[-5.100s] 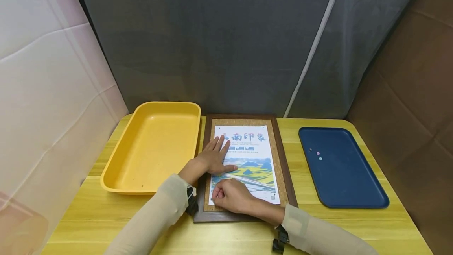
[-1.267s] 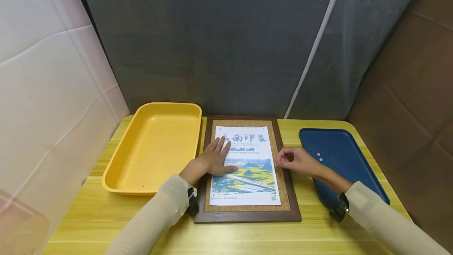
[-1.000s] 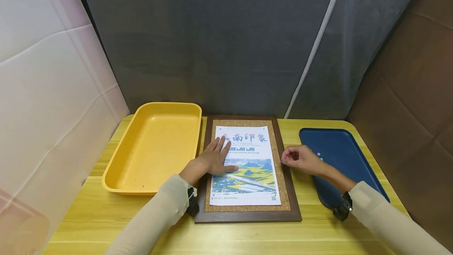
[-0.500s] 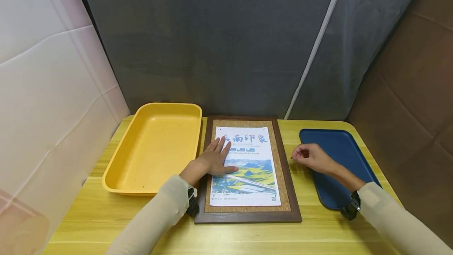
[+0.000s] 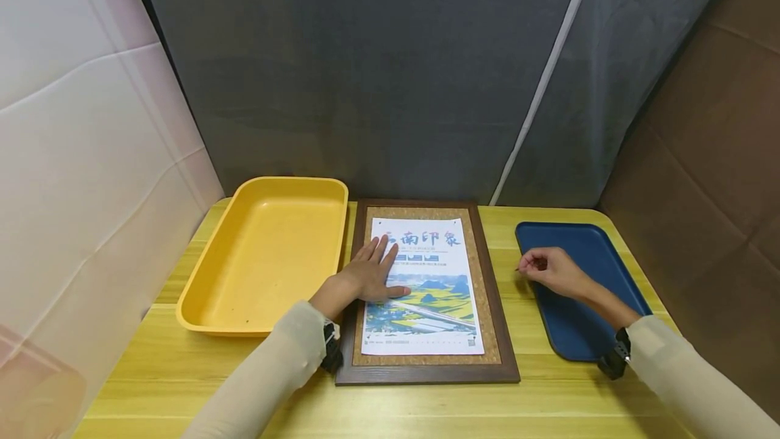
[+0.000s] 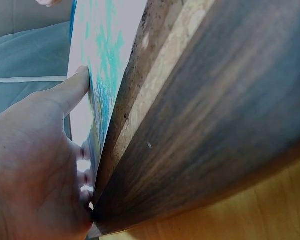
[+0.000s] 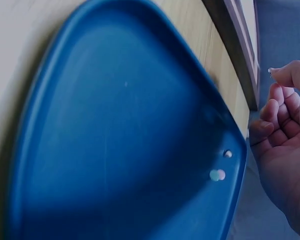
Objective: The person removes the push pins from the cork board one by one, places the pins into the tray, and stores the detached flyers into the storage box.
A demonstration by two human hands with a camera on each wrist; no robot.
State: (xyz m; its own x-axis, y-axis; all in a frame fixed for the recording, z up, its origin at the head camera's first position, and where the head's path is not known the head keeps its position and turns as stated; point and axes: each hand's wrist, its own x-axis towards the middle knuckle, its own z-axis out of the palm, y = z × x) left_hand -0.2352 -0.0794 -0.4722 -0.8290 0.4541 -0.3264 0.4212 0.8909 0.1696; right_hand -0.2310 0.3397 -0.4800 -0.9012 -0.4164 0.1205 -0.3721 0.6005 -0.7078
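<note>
My left hand lies flat with spread fingers on the left side of a printed poster. Under the poster is a cork board in a dark wooden frame; small dark pins show at the poster's corners. My right hand is over the near-left part of a blue tray, its thumb and forefinger pinching a tiny pushpin. Several small round pin heads sit in the tray in the right wrist view, close to its edge. In the left wrist view the left thumb presses the poster's surface.
A deep yellow tray stands left of the board, with a tiny dark speck near its front. All of it rests on a wooden table. A grey curtain closes off the back, with cloth walls on both sides.
My right hand has moved from the poster's lower left corner, past its right edge, to the blue tray, now covering the pin heads. The left hand and the board stay in place.
</note>
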